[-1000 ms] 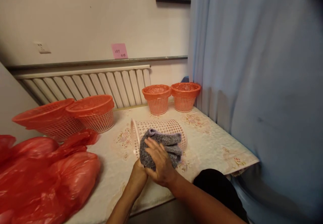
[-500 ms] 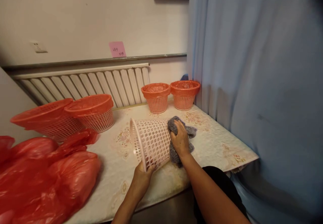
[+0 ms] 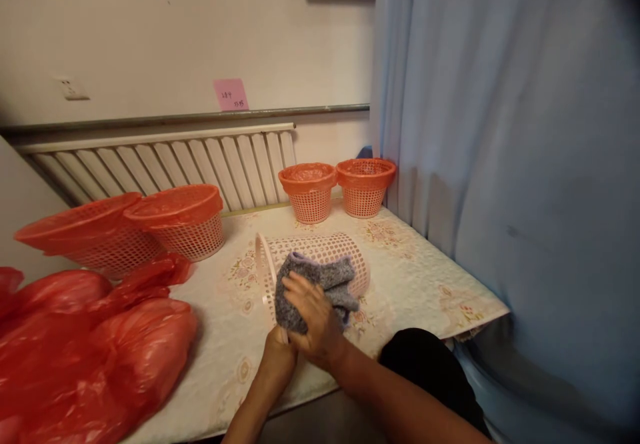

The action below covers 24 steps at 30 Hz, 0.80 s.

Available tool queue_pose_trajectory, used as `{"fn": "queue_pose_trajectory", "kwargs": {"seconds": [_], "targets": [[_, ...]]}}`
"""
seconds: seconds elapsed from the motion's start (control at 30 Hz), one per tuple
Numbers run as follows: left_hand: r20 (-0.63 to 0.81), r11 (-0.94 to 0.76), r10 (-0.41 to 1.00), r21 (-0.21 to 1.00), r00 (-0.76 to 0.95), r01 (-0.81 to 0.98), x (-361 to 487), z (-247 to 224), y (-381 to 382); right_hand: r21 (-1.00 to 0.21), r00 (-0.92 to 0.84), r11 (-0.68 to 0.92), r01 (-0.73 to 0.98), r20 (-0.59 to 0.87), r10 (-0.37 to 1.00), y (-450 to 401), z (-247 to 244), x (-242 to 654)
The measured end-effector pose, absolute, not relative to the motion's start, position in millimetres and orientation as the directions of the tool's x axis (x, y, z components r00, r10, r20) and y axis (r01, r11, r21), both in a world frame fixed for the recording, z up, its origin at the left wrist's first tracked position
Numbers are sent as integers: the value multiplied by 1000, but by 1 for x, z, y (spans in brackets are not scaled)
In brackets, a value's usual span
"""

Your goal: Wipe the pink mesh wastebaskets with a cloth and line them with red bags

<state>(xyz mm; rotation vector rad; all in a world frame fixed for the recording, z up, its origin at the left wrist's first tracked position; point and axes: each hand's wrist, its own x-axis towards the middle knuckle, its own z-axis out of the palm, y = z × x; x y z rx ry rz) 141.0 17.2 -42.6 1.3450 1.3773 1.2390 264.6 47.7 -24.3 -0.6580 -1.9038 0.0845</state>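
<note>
A pale pink perforated plastic wastebasket (image 3: 357, 261) lies on its side on the table, its mouth facing left. My left hand (image 3: 281, 356) is closed on the near edge of its rim. Against the side of the basket, close to the rim, my right hand (image 3: 313, 314) presses a grey cloth (image 3: 320, 276). The fingers of that hand lie over the cloth, and part of the cloth spreads out to the right. Some of the basket's near side is hidden behind cloth and hand.
Two baskets with red liners, one (image 3: 311, 203) beside another (image 3: 364, 197), stand at the back. Two more lined baskets, one (image 3: 197, 234) in front of the radiator (image 3: 215, 164), stand at left. Red plastic bags (image 3: 100, 344) fill the left front. A blue curtain (image 3: 480, 131) hangs at right.
My right hand has moved the cloth left along the basket, from its base end to near the rim. My left hand keeps hold of the rim.
</note>
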Motion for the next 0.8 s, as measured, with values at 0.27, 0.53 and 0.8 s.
{"fn": "queue_pose_trajectory", "kwargs": {"seconds": [0.27, 0.53, 0.8], "targets": [[113, -98, 991, 977, -74, 190, 139, -56, 18, -424, -267, 772, 474, 766, 585, 65, -17, 275], [79, -54, 994, 952, -72, 302, 143, -67, 8, -747, 332, 415, 520, 624, 707, 126, -28, 331], [35, -39, 999, 962, 20, 271, 141, -66, 2, -780, 483, 304, 547, 590, 646, 132, -35, 345]]}}
